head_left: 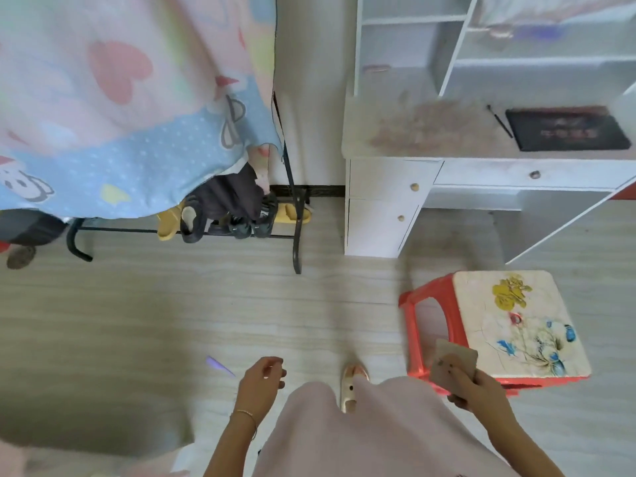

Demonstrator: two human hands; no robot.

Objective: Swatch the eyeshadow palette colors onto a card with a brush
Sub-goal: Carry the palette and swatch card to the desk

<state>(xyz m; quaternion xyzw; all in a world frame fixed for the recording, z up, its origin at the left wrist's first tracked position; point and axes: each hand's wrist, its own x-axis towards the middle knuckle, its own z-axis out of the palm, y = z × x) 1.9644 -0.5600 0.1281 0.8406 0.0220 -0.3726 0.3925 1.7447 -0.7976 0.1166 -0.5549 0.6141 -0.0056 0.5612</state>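
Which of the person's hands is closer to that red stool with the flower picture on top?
The right hand. It holds a card right at the near corner of the red stool, overlapping it in the view. The left hand hangs well off to the stool's left, over the floor.

Soft, even daylight, no glare. Heavy motion blur at top right across the desk and shelves. Wide-angle bending at frame edges. Faint soft shadows under the stool on the floor.
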